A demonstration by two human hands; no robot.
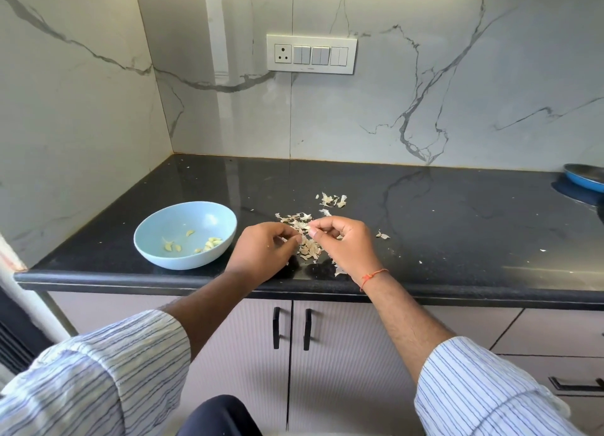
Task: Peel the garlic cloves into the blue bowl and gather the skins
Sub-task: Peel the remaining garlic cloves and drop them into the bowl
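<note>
From the head camera, both hands meet over a heap of garlic skins (309,251) near the front edge of the black counter (425,213); the left hand (261,252) has its fingers curled, pinching something small I cannot make out; the right hand (343,243) pinches a bit of skin between thumb and fingertips; the blue bowl (185,234) sits just left of the hands, peeled cloves (209,243) lying inside; more skins (331,200) lie scattered farther back.
</note>
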